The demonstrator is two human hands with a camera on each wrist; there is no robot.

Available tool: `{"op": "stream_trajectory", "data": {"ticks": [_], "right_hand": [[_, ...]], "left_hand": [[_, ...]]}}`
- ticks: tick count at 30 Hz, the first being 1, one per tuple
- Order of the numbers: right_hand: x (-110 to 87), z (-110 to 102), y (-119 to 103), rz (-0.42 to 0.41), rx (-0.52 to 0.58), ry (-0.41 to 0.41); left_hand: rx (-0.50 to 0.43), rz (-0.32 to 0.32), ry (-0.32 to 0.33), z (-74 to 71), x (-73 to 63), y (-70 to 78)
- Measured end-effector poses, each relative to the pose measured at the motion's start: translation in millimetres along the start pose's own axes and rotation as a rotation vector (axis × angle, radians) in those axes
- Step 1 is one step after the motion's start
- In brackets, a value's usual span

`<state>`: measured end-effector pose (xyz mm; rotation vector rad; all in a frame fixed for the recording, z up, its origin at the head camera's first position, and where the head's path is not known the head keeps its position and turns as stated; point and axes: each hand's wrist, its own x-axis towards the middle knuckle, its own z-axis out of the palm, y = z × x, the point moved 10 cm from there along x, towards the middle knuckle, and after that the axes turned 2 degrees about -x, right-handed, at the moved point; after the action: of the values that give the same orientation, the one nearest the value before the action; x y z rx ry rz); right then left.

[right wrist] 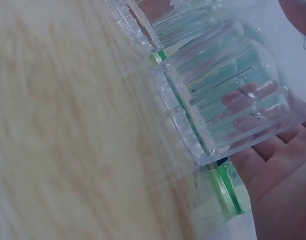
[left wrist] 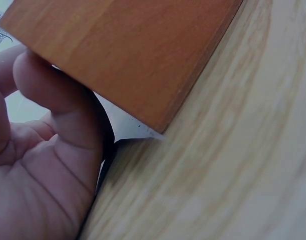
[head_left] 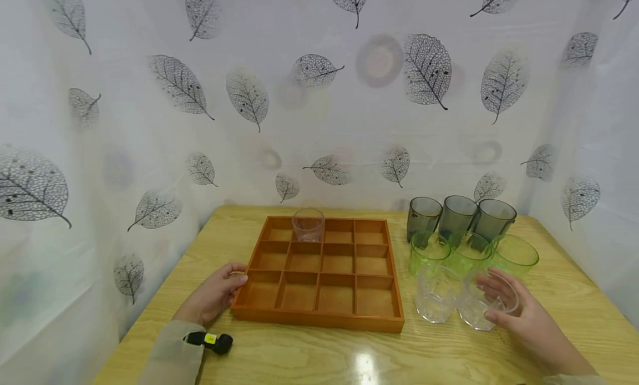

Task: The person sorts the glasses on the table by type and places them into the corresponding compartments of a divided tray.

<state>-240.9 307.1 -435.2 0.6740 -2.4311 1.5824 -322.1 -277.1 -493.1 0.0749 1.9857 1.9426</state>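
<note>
My left hand (head_left: 217, 293) rests at the left side of a brown wooden tray (head_left: 319, 319) split into several compartments. In the left wrist view its bent fingers (left wrist: 67, 105) lie against the tray's side by a corner. On the right, my right hand (head_left: 524, 321) holds a clear glass (head_left: 481, 313), thumb in front and fingers behind. Those fingers show through the glass wall in the right wrist view. A second clear glass (head_left: 436, 304) stands just left of it. One more clear glass (head_left: 308, 227) sits upright in the tray's back row, second compartment from the left.
Behind the clear glasses stand three green glasses (head_left: 429, 257), and behind these three dark grey glasses (head_left: 424, 216). All are on the wooden table (head_left: 289, 354). A white curtain (head_left: 319, 124) with a leaf print hangs beyond the table's back and sides.
</note>
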Motion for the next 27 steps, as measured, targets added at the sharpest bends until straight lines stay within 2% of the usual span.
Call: {"op": "stream_trajectory", "data": {"ticks": [15, 23, 27], "right_hand": [[-1.1, 0.0, -0.5, -0.005, 0.013, 0.001], [-2.1, -3.2, -2.7, -0.006, -0.006, 0.021], [-1.1, -5.0, -4.9, 0.006, 0.047, 0.020]], "left_hand": [[-0.008, -0.011, 0.019, -3.8, 3.4, -7.6], [0.007, -0.006, 0.002, -1.4, 2.6, -3.5], [0.003, -0.005, 0.003, -2.0, 2.2, -2.2]]}}
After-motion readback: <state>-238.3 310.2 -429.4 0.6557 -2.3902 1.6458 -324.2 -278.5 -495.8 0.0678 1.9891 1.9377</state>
